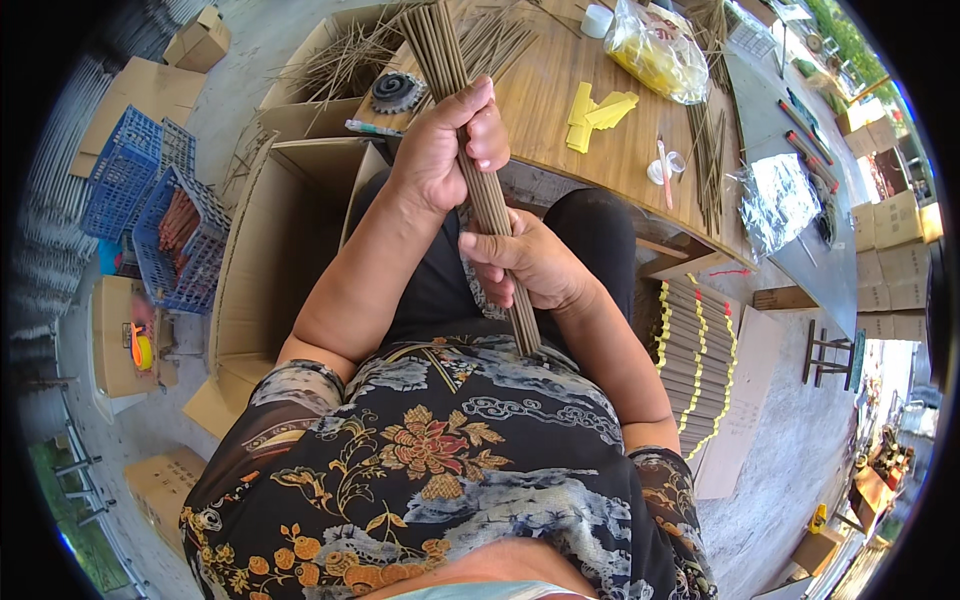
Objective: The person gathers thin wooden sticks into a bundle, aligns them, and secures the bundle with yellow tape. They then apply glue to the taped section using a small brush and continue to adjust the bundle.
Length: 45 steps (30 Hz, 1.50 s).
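A long bundle of thin brown incense sticks (pixel 489 200) slants across my lap, its upper end over the table and its lower end near my shirt. My left hand (pixel 440 145) is closed round its upper part, fingers curled over the sticks. Lower down, my right hand (pixel 530 260) grips the same bundle, with the thumb across the front and the fingertips showing on the left side. Just beyond my left hand, more loose sticks (pixel 497 48) lie on the wooden table beside a dark ridged round object (pixel 396 92).
The wooden table (pixel 550 120) holds yellow paper strips (pixel 598 113), a plastic bag with yellow contents (pixel 657 50) and a small clear tub (pixel 665 168). Cardboard boxes (pixel 290 230) and blue crates (pixel 185 240) stand left. Yellow-banded bundles (pixel 690 360) lie right, below a grey table (pixel 780 130).
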Tool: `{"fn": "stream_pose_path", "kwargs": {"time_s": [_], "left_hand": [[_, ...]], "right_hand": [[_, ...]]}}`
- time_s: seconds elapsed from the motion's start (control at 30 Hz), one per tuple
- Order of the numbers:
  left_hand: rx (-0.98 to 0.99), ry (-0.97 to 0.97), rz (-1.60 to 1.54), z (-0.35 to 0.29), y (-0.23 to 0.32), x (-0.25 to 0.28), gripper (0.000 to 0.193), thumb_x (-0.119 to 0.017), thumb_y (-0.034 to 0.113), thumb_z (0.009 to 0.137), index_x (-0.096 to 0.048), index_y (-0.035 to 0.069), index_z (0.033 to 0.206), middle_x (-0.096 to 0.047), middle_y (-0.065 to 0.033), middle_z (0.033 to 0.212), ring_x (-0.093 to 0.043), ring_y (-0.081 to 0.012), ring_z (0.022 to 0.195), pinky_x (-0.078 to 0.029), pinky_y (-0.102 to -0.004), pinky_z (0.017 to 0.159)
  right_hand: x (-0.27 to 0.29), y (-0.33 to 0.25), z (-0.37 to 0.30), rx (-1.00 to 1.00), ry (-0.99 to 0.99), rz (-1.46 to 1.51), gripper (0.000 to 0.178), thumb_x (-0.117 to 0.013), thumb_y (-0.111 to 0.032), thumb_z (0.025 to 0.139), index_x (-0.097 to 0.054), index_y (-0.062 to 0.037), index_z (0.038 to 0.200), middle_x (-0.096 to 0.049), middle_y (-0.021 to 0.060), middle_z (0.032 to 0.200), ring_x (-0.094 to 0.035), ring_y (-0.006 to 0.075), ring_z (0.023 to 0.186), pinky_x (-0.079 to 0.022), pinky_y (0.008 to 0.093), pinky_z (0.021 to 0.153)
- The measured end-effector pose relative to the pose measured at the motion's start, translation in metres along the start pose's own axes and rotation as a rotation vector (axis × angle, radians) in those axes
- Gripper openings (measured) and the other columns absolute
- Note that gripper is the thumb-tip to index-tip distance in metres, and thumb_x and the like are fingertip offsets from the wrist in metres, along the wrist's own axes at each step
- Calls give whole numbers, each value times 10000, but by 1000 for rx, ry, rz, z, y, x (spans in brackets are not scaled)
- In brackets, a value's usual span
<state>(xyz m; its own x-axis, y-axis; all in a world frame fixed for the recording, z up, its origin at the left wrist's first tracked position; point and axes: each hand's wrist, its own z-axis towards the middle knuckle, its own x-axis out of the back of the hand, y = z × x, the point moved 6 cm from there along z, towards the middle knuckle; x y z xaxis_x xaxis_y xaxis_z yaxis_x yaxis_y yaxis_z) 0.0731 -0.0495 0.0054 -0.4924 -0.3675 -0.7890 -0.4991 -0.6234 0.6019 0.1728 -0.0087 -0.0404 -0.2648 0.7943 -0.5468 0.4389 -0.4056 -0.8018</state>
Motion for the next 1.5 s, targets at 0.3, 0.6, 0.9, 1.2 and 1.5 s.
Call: {"fn": "stream_pose_path", "kwargs": {"time_s": [0.3, 0.6, 0.9, 1.2, 1.5], "left_hand": [[-25, 45, 6, -4, 1, 2, 207, -550, 209, 866, -497, 88, 706, -432, 45, 529, -401, -44, 435, -323, -198, 398], [-83, 240, 174, -7, 3, 10, 184, -544, 170, 862, -489, 95, 704, -427, 47, 528, -398, -44, 432, -328, -201, 397], [-132, 474, 324, -12, 5, 8, 219, -570, 190, 847, -457, 115, 676, -417, 41, 529, -391, -49, 435, -340, -205, 415], [-180, 502, 362, -10, 13, 7, 234, -591, 196, 829, -457, 117, 654, -426, 39, 520, -397, -58, 425, -330, -215, 405], [-80, 163, 97, -4, 12, 10, 214, -593, 192, 825, -464, 104, 679, -421, 40, 519, -382, -62, 414, -322, -220, 395]], "right_hand": [[1, 3, -2, 16, 71, -124, 260, -648, -195, 797, -435, -57, 739, -464, -4, 533, -433, 67, 383, -373, 204, 345], [9, 2, 2, 95, 270, -436, 241, -634, -178, 807, -435, -54, 749, -490, 16, 546, -468, 87, 383, -392, 214, 344], [13, -8, 3, 278, 470, -766, 243, -624, -182, 813, -429, -50, 751, -480, 7, 541, -466, 80, 382, -385, 204, 346], [17, -2, 8, 403, 494, -923, 239, -588, -205, 827, -444, -17, 798, -514, 42, 573, -493, 97, 414, -391, 220, 384], [1, 3, 4, 24, 86, -230, 239, -602, -195, 807, -451, -11, 787, -510, 41, 557, -489, 104, 402, -399, 238, 368]]}}
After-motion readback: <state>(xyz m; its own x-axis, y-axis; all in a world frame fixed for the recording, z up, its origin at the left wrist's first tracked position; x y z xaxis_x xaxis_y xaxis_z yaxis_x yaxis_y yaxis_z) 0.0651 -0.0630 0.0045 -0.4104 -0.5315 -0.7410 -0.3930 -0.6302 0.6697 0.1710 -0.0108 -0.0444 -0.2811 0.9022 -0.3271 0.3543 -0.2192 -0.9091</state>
